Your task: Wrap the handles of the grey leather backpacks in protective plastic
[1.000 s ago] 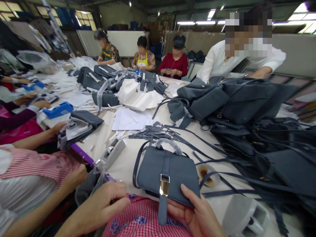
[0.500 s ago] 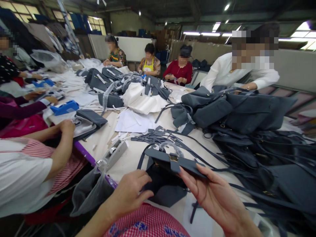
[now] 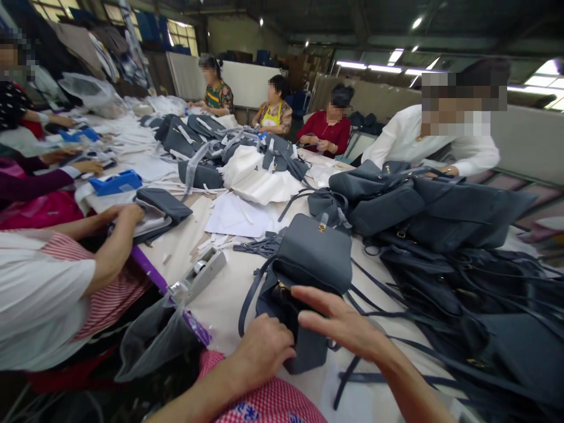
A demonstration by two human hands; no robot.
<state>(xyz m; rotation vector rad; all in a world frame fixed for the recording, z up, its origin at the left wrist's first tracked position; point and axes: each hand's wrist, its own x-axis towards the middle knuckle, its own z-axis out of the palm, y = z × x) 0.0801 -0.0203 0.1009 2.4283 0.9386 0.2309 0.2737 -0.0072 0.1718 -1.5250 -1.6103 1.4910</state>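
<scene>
In front of me a dark grey-blue handbag [image 3: 317,252] stands on the table, its flap thrown back and a gold clasp showing on the flap's far edge. My left hand [image 3: 267,346] is closed on the near left edge of the bag's body, fingers curled at its opening. My right hand [image 3: 339,320] reaches over the bag's mouth with index finger and thumb apart, fingertips close to a gold zip end. The inside of the bag is dark. A thin strap [image 3: 250,299] loops down along its left side.
A tape dispenser [image 3: 200,273] and a clear plastic bag [image 3: 154,335] are at the table's left edge. More handbags pile up at the right [image 3: 462,205] and at the back. White paper sheets [image 3: 238,216] lie mid-table. Co-workers sit or stand around; one works close on my left.
The flap has swung up and away from me, so the bag's mouth lies uncovered. My right hand has let go of the flap and come over the opening; my left has moved right onto the bag.
</scene>
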